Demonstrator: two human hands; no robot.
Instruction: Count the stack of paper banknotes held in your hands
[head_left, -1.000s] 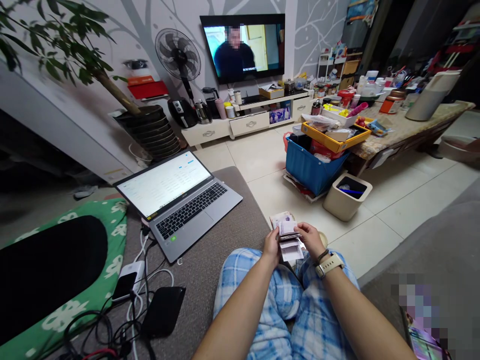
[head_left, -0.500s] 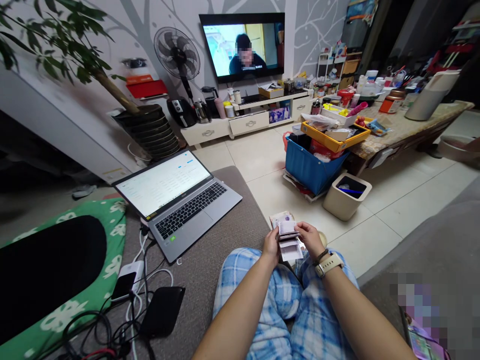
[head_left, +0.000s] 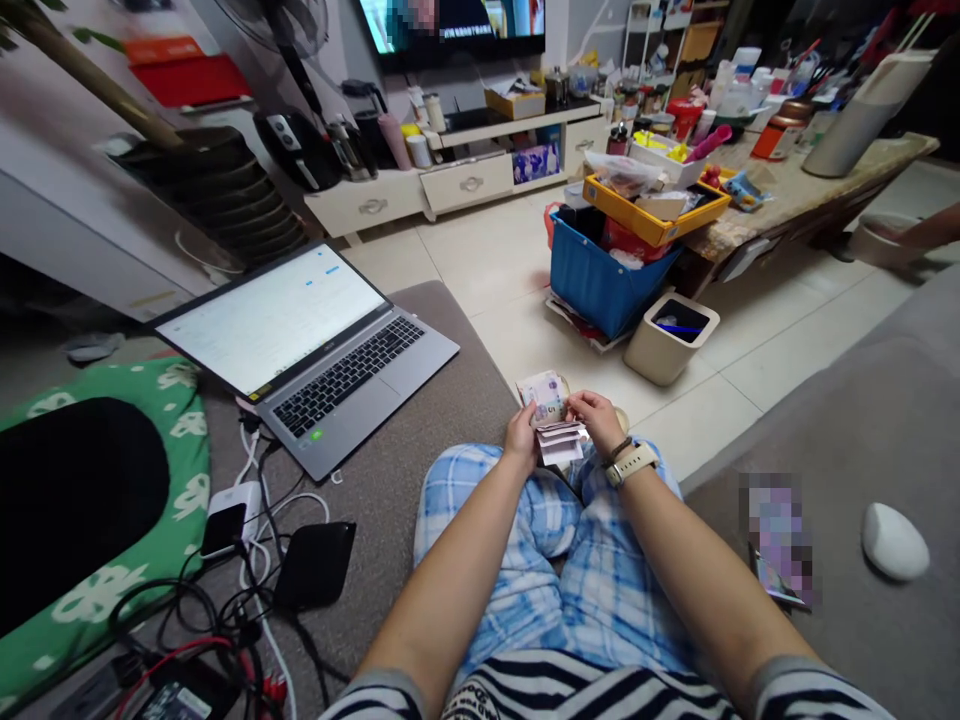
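Observation:
A small bundle of banknotes [head_left: 546, 397] is held above my lap, over the blue plaid trousers [head_left: 480, 560]. My left hand [head_left: 520, 436] is closed round the left edge of the notes, thumb on top. At their right edge, the fingers of my right hand [head_left: 596, 418] pinch a note. Several notes are folded over towards me, and a "5" shows on the upper one. A pale watch [head_left: 631, 464] and a dark band sit on my right wrist.
An open laptop [head_left: 322, 365] lies on the grey sofa to my left, near tangled cables, a power bank [head_left: 231, 515] and a black pouch [head_left: 315, 565]. Ahead are a beige bin [head_left: 660, 350] and a blue box [head_left: 600, 280]. A white rounded object [head_left: 895, 541] lies right.
The view has tilted down, so my striped shirt and the white object now show. Between my hands, the upper notes have been folded differently, exposing more of the note with the "5".

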